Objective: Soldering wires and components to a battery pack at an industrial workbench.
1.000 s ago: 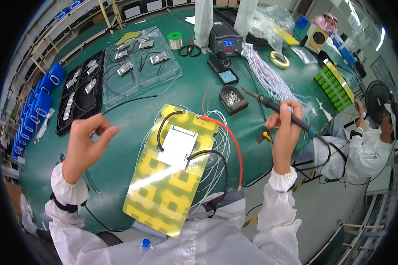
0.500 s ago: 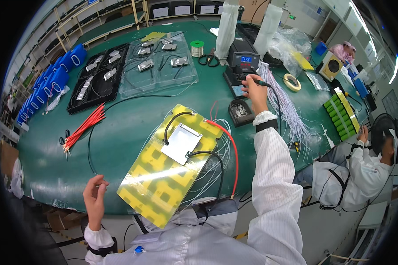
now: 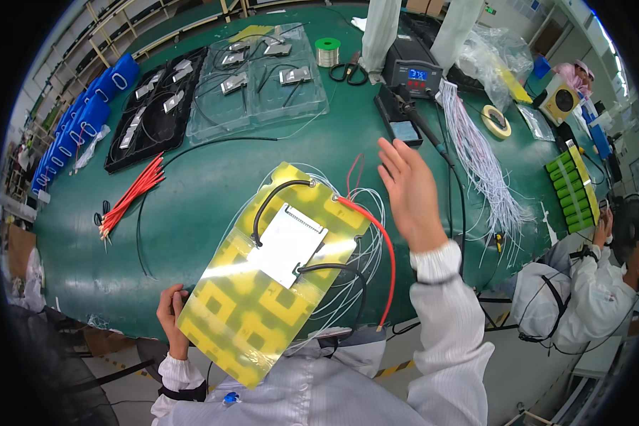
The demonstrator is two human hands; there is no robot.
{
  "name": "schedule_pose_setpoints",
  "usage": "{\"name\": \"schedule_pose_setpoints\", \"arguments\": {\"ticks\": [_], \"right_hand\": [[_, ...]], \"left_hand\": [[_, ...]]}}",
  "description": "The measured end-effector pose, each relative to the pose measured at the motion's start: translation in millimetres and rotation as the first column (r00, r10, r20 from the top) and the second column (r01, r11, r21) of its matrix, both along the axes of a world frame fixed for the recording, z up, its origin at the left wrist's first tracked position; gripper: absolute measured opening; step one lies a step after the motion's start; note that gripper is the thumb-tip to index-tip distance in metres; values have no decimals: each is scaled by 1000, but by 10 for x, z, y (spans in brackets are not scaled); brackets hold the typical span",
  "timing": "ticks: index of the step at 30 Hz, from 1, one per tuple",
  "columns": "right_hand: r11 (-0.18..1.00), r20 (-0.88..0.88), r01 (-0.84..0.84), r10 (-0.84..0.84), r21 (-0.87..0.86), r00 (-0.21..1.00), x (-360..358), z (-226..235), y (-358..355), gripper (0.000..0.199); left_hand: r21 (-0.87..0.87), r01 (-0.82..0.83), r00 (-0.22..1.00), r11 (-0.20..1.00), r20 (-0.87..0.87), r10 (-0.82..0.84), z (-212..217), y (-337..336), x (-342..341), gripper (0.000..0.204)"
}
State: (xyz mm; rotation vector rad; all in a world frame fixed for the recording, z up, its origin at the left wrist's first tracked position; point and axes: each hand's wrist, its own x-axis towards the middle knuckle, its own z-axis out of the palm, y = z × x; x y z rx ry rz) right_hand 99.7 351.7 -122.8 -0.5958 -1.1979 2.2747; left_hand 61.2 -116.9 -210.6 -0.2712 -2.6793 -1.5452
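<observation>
A flat battery pack with a yellow, clear-wrapped face lies tilted before me, overhanging the table's near edge. On it sits a white circuit board, joined by black cables; a red cable curves off its right side. My left hand is at the pack's left edge, fingers curled against it and partly hidden. My right hand is open and holds nothing, raised right of the pack with fingers stretched out. Beyond it, a soldering iron rests in its stand before the soldering station.
Red wires lie at the left. Black and clear trays hold small boards. A solder reel, scissors, white wires, tape and green cells stand around. A co-worker sits at the right.
The soldering iron has left my right hand and sits in the stand. That hand has come back toward me and opened. My left hand has moved in to the pack's left edge.
</observation>
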Motion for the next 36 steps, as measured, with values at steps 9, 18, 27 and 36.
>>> {"name": "schedule_pose_setpoints", "arguments": {"ticks": [9,18,27,36], "right_hand": [[776,64,99,-177,623,982,1347,-237,-513,32],[651,106,230,-435,723,894,1585,-777,-691,26],[638,165,147,-403,756,900,1598,-766,-685,32],[632,151,130,-372,764,916,1592,-761,-694,36]], "left_hand": [[-166,-17,996,986,-88,2,21,114,101,19],[-289,-57,982,956,-188,2,22,246,18,24],[-250,-58,988,967,-154,20,73,355,31,27],[-299,-52,984,953,-176,-1,78,318,-9,27]]}}
